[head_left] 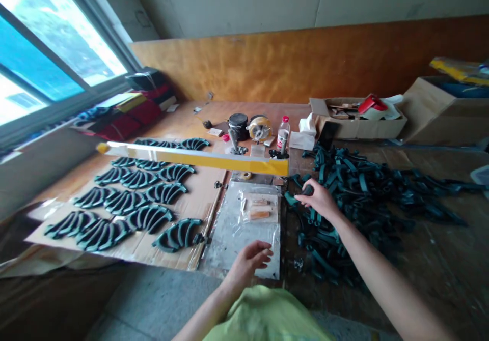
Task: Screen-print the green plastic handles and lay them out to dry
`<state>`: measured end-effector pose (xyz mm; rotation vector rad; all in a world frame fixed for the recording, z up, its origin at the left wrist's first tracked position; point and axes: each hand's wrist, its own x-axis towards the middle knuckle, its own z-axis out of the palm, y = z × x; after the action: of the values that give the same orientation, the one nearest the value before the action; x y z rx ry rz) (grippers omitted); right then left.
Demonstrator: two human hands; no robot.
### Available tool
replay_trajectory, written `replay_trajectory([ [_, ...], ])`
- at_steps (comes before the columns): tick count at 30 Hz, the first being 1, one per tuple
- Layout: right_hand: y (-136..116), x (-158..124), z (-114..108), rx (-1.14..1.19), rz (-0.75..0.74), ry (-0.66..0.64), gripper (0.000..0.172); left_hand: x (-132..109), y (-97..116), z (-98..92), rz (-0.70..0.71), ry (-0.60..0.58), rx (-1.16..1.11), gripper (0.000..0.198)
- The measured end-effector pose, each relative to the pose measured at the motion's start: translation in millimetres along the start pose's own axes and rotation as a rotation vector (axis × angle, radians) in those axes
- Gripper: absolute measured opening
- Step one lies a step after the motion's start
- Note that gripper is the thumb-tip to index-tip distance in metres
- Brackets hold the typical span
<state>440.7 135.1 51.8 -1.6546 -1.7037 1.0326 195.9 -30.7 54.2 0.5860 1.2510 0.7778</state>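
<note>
My left hand is over the near end of a grey plate under clear film. Its fingers are loosely curled and apart, with nothing in them. To the right, my right hand is closed round a small dark piece, whose shape is partly hidden by the fingers. Its fingertips are close to a dark green curved part at the left edge of a large heap of similar parts. On the plate lies a clear bag with small brownish strips in it.
Rows of fanned green parts lie on cardboard at left. A yellow-and-white bar crosses above the work area. Behind it are a black tub, a tape roll and a bottle. Cardboard boxes stand back right.
</note>
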Motion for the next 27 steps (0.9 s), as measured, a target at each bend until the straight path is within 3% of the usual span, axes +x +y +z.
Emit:
replay_trajectory([
  [3,-14.3,-9.0,71.1,0.334,0.122,-0.073,0.046,-12.1,-6.1,-28.6,-0.005,0.093,-0.034,0.046],
  [5,-19.8,-8.2,109.6,0.290,0.137,-0.049,0.045,-19.1,-8.6,-42.7,0.011,0.137,-0.049,0.047],
  [7,-23.4,-6.3,131.7,0.116,0.127,-0.030,0.044,-25.4,-11.0,-54.2,0.033,0.177,-0.064,0.047],
  [13,-38.7,-21.7,131.7,-0.541,0.053,0.007,0.054,-34.7,-15.4,-86.2,0.083,0.307,-0.134,0.049],
  [16,-50.5,-31.6,132.5,-0.755,-0.135,0.056,0.067,-33.9,-2.2,-105.8,0.136,0.320,-0.156,0.049],
  [18,-55.8,-31.9,139.6,-0.785,-0.360,-0.031,0.068,-31.1,19.5,-118.5,0.216,0.314,-0.158,0.048],
  [21,-57.3,-23.8,154.6,-0.765,-0.637,-0.280,0.063,-23.9,73.1,-130.3,0.409,0.303,-0.171,0.051],
  [24,-53.8,-12.0,162.5,-0.792,-0.609,-0.337,0.063,-14.7,140.7,-129.1,0.667,0.292,-0.199,0.052],
  [27,-47.6,-3.4,150.2,-0.842,-0.483,-0.225,0.063,-5.7,196.6,-120.9,0.808,0.245,-0.203,0.051],
])
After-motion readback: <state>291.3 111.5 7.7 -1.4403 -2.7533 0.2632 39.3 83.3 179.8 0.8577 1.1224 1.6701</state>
